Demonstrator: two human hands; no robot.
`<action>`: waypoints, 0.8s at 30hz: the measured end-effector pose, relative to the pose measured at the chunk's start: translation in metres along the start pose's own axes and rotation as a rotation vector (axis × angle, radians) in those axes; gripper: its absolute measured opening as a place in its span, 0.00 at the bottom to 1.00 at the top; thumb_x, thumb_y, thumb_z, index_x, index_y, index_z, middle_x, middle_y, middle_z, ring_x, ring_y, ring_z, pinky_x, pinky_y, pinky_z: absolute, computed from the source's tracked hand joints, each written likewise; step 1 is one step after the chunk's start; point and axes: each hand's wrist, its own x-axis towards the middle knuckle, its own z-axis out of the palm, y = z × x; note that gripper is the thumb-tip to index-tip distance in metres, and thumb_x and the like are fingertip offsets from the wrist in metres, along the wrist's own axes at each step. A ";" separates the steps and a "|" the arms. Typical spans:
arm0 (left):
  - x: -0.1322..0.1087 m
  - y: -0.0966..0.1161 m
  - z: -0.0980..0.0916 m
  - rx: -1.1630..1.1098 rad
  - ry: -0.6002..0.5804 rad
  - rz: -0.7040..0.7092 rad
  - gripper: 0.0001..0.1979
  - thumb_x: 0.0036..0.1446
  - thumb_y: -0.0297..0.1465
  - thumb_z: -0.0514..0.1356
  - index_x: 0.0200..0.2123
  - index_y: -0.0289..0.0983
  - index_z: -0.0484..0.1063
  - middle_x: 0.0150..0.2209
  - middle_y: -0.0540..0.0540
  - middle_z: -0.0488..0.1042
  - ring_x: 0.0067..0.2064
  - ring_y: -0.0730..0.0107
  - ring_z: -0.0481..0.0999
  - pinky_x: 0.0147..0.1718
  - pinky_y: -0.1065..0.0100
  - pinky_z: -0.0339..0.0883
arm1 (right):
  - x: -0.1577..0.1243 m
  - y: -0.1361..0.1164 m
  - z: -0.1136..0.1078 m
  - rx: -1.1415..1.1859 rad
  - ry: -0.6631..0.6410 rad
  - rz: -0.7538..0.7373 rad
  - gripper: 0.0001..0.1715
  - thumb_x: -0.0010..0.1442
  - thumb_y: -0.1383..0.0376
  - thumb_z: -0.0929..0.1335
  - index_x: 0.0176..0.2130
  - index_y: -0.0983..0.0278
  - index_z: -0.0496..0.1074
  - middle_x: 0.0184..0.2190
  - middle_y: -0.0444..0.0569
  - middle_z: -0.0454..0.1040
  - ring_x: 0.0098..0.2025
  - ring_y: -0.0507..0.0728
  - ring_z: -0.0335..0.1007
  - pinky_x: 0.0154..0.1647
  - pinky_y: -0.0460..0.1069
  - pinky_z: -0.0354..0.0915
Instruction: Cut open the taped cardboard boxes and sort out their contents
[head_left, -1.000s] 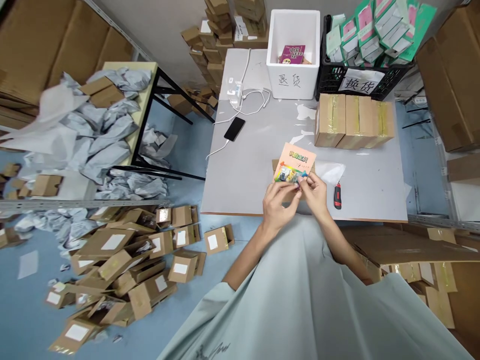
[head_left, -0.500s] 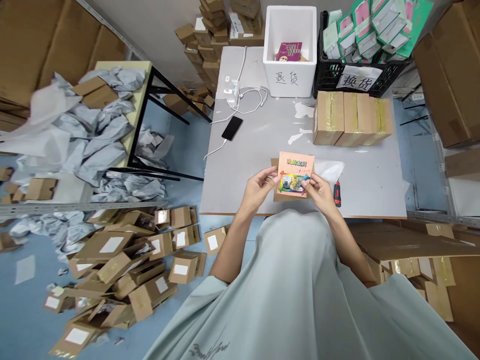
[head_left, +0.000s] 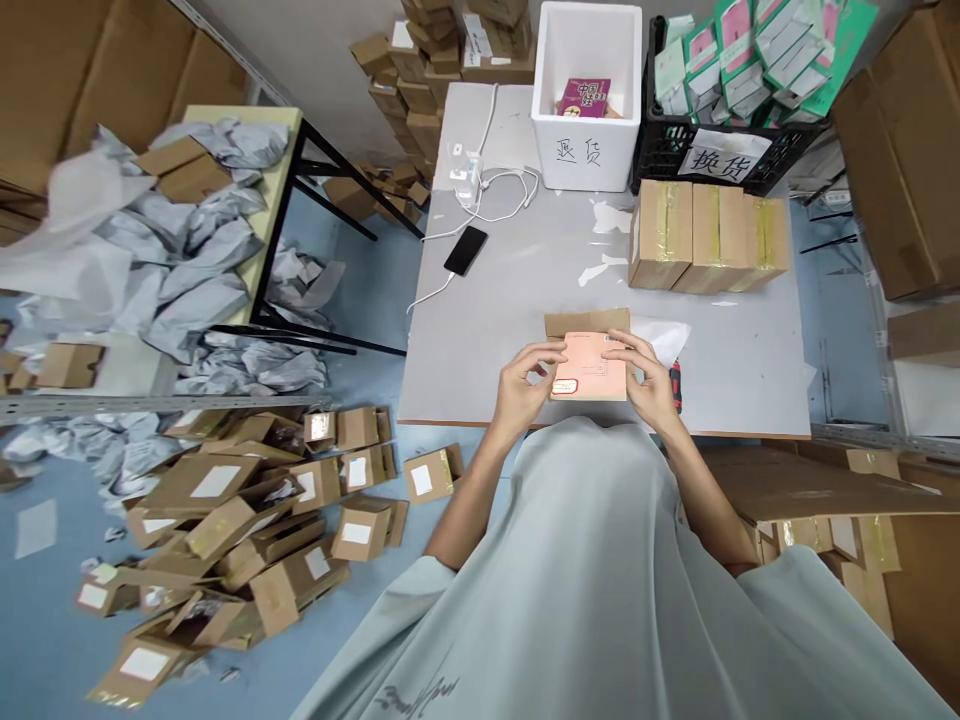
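Note:
A thin pink booklet (head_left: 596,367) is held between my two hands, its plainer side with small print and a red-outlined label facing up. My left hand (head_left: 529,378) grips its left edge, fingers curled over the top and thumb below. On the opposite edge, my right hand (head_left: 646,375) pinches the booklet between fingers and thumb. An open cardboard box (head_left: 581,322) sits beneath the booklet and is mostly hidden by it. Just right of my right hand lies a red and black cutter (head_left: 676,385), partly covered, beside a white plastic bag (head_left: 664,338).
On the grey table (head_left: 517,290) are a phone (head_left: 465,250) on a cable, three taped cartons (head_left: 705,237), a white foam bin (head_left: 587,160) with a purple book, and a black crate (head_left: 652,150) of green boxes. Opened boxes (head_left: 247,515) cover the floor at left.
The pink booklet has been turned over, from its colourful picture cover to its plainer printed side. Both hands have shifted their hold on its edges.

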 end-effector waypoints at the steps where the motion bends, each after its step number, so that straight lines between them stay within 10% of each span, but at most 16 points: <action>1: -0.001 -0.001 0.001 -0.007 0.006 -0.034 0.05 0.66 0.35 0.69 0.41 0.41 0.85 0.51 0.42 0.88 0.51 0.62 0.85 0.44 0.65 0.74 | -0.001 0.002 0.000 0.021 0.003 0.043 0.22 0.79 0.46 0.68 0.54 0.53 0.87 0.66 0.54 0.83 0.69 0.66 0.77 0.73 0.65 0.71; 6: -0.002 -0.017 0.000 -0.098 0.005 -0.228 0.26 0.61 0.46 0.77 0.57 0.41 0.79 0.39 0.48 0.86 0.39 0.66 0.82 0.41 0.66 0.72 | -0.006 0.015 0.003 0.249 -0.055 0.324 0.45 0.70 0.39 0.75 0.75 0.59 0.73 0.40 0.48 0.87 0.41 0.59 0.82 0.43 0.52 0.79; 12: -0.004 -0.029 -0.004 -0.226 -0.066 -0.299 0.42 0.60 0.54 0.77 0.70 0.40 0.73 0.38 0.49 0.83 0.34 0.70 0.79 0.35 0.69 0.72 | -0.010 0.018 -0.002 0.305 -0.129 0.420 0.34 0.69 0.41 0.75 0.63 0.59 0.83 0.28 0.43 0.81 0.28 0.55 0.75 0.32 0.50 0.73; 24: 0.008 -0.006 0.003 -0.129 -0.077 -0.407 0.29 0.56 0.58 0.75 0.40 0.37 0.85 0.28 0.46 0.82 0.26 0.69 0.76 0.23 0.69 0.67 | 0.002 0.002 -0.001 0.347 -0.059 0.557 0.35 0.59 0.32 0.79 0.34 0.61 0.80 0.31 0.53 0.88 0.20 0.51 0.69 0.25 0.49 0.69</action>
